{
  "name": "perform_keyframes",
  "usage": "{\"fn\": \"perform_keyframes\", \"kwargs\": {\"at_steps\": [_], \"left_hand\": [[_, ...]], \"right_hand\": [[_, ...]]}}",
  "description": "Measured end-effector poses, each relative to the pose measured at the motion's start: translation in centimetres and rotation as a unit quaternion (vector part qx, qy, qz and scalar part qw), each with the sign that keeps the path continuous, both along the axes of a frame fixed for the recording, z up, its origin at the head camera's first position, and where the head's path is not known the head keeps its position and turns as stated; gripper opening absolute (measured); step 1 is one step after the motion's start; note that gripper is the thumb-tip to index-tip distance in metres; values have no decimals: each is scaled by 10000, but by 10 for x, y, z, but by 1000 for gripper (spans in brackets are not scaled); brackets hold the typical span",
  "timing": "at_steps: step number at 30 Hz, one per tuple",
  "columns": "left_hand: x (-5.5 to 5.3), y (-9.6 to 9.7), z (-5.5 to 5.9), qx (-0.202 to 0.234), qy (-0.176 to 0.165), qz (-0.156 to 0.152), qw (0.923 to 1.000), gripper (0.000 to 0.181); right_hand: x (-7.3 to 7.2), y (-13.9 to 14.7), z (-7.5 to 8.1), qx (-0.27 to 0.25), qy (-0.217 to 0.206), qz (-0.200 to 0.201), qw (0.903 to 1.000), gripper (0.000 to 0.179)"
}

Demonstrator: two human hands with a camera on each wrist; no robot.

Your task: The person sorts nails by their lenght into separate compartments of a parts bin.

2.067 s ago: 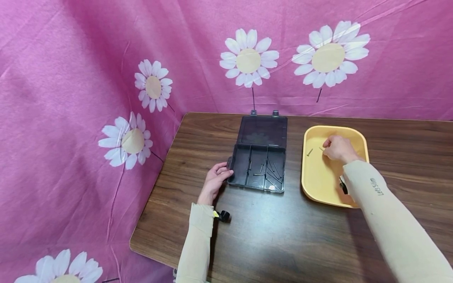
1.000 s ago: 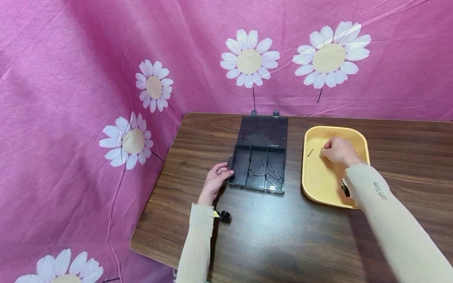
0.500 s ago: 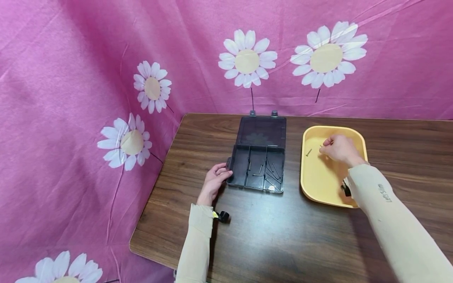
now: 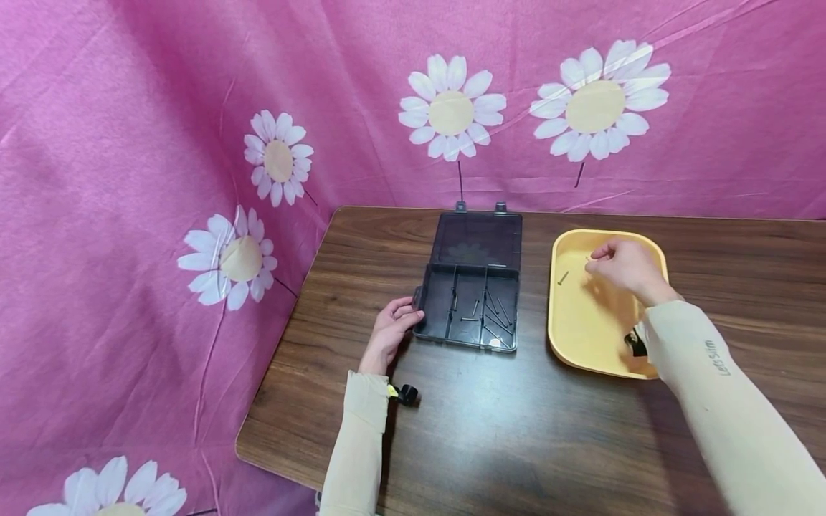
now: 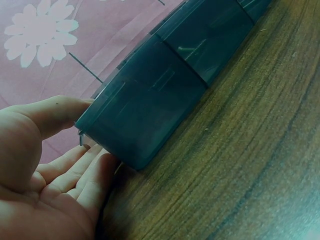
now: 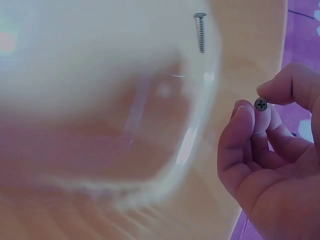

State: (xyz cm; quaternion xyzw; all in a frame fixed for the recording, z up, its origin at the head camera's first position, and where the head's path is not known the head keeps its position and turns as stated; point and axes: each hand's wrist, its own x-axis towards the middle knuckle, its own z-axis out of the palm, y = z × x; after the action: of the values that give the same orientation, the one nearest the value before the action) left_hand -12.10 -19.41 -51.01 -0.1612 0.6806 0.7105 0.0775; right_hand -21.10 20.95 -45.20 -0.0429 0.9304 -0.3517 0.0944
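My left hand [image 4: 392, 330] grips the left wall of a dark see-through compartment box [image 4: 437, 301]; in the left wrist view the thumb lies on its rim and the fingers are below. Several screws [image 4: 497, 315] lie in its right compartment, and others in the middle one. Over the yellow tray [image 4: 577, 340], my right hand [image 4: 622, 269] pinches a screw [image 6: 261, 104] between thumb and fingers, its cross-slot head facing the right wrist camera. One loose screw [image 4: 563, 278] lies on the tray floor, left of this hand.
The box's lid [image 4: 477, 236] lies folded back behind it. Both containers stand on a brown wooden table [image 4: 452, 430]. A pink cloth with daisies [image 4: 361, 107] hangs along the back and left edges of the table.
My right hand has risen a little from the tray floor and shifted back and right, with the screw between its fingers. My left hand stays at the box.
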Motion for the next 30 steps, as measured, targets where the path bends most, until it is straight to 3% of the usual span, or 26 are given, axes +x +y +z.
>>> {"fn": "perform_keyframes", "kwargs": {"at_steps": [5, 15, 30], "left_hand": [[1, 0, 12, 27, -88, -161, 9998, 45], [-3, -3, -4, -54, -132, -143, 9998, 50], [-1, -1, -5, -27, -33, 84, 10000, 42]], "right_hand": [[1, 1, 4, -111, 102, -59, 9999, 33], [4, -5, 19, -103, 250, -318, 9991, 30], [7, -29, 44, -360, 538, -178, 9977, 25]]}}
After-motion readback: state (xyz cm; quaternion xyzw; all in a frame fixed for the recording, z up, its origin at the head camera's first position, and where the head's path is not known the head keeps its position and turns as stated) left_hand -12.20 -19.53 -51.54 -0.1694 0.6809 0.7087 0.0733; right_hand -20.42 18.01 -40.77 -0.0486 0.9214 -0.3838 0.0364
